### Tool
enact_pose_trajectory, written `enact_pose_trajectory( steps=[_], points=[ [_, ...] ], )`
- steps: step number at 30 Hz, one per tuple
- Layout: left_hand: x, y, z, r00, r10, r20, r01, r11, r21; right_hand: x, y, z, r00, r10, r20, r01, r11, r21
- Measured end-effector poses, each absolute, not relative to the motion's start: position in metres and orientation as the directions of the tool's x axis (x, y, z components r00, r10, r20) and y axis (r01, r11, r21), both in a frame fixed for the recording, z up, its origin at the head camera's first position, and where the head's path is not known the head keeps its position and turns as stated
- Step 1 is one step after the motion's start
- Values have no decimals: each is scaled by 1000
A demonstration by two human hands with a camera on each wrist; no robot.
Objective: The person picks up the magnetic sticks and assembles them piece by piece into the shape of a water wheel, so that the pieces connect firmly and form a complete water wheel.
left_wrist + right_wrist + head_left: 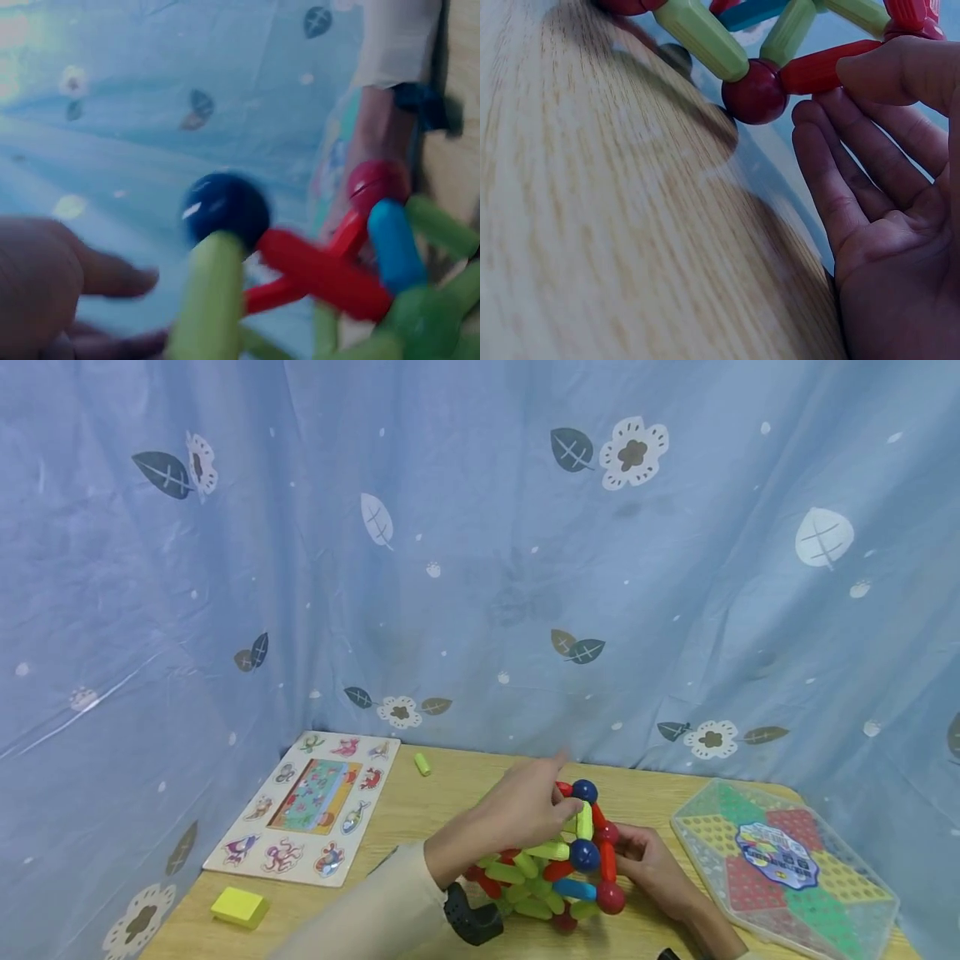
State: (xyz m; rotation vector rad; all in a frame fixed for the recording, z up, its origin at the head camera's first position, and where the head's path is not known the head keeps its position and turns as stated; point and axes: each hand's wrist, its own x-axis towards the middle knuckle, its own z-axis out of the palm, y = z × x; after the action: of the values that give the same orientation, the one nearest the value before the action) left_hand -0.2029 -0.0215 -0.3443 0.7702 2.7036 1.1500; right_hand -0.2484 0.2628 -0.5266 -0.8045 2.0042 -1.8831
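Note:
A structure of coloured rods and balls stands on the table, with lime rods, red rods and a blue rod (574,889) joined by dark blue and red balls. My left hand (528,806) is over its upper left side, its thumb apart from the dark blue ball (226,210) and the lime rod (206,300) in the left wrist view. Part of the structure is hidden behind this hand and its sleeve. On the right side, my right hand (900,202) pinches a red rod (817,69) between thumb and fingers, beside a red ball (755,91).
A wooden picture puzzle board (240,810) lies at the left, with a yellow block (240,907) in front of it. One loose lime rod (422,765) lies near the back edge. At the right is a hexagonal game board (780,860). A blue curtain (480,568) hangs behind the table.

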Motion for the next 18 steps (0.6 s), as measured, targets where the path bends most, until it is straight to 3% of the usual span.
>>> enact_pose_trajectory(
  steps=[6,11,14,18],
  points=[
    [-216,-87,-345,-772,592,234,518,372,770,-248,263,-528,-827,-544,144,-200,45,-979],
    [-243,-149,-359,-707,647,285,487,154,859,-249,264,-528,-829,-538,154,-210,44,-977],
    [-262,-187,-373,-695,668,267,452,117,884,-248,262,-527,-825,-540,168,-216,25,-976],
    [-282,-232,-393,-726,655,210,419,178,891,-247,258,-525,-817,-546,185,-226,9,-974]
  ],
)
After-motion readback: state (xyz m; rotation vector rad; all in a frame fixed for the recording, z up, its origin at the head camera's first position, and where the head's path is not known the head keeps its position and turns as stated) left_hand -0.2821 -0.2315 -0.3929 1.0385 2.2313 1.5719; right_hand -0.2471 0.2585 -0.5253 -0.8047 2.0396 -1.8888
